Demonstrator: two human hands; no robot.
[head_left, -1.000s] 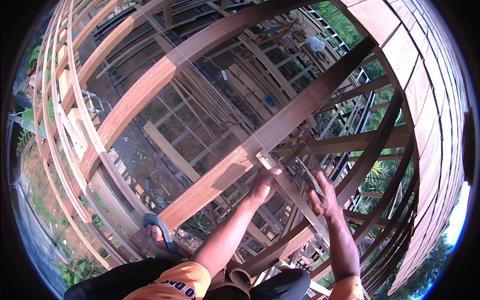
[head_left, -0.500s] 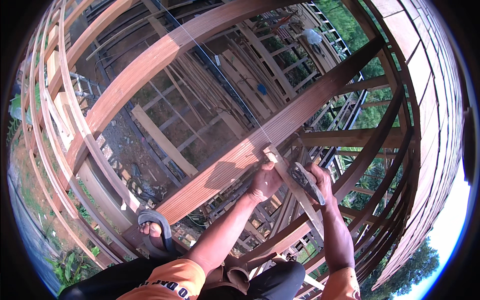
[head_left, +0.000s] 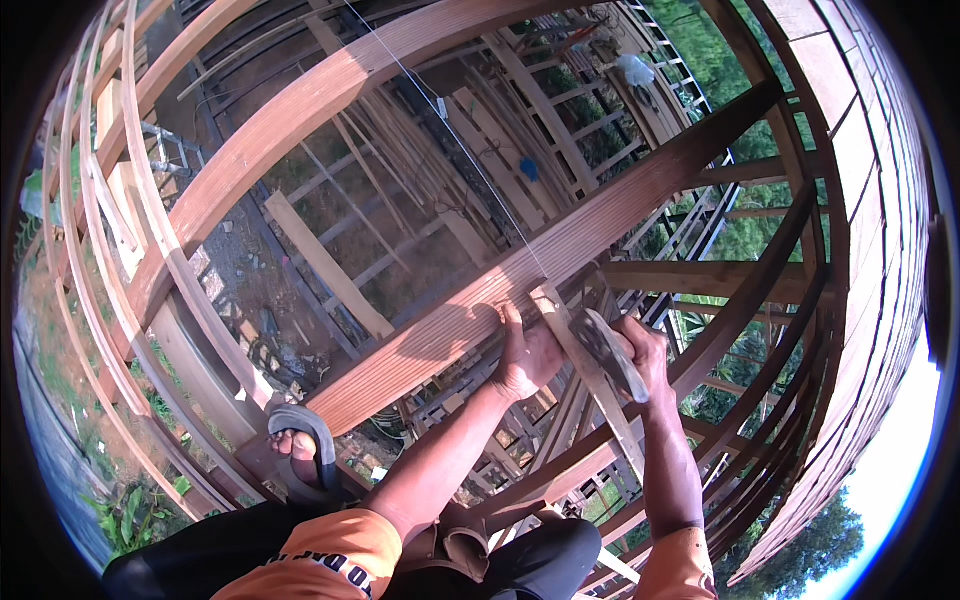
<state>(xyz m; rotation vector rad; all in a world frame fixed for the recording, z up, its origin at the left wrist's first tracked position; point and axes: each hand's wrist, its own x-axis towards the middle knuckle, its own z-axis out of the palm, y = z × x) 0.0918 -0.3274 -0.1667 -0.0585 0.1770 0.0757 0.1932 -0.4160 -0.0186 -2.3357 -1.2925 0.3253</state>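
A narrow wooden strip slants down from the side of a thick reddish beam. My left hand is against the strip's upper part, its thumb raised alongside the beam; the fingers behind the strip are hidden, but they seem to hold it. Closed around a dark, flat, long tool with a pale edge, my right hand is just right of the strip. The tool's exact kind cannot be told. A thin string line comes down to the beam close to the strip's top end.
My sandalled foot rests at the beam's lower left end. Another large rafter curves across the upper left, with thin battens beyond. Roof tiles line the right. Far below, planks lie over the ground.
My left thumb has lifted off the strip and now points up beside the beam. The tool in my right hand has shifted slightly down and stays beside the strip. The view has shifted slightly.
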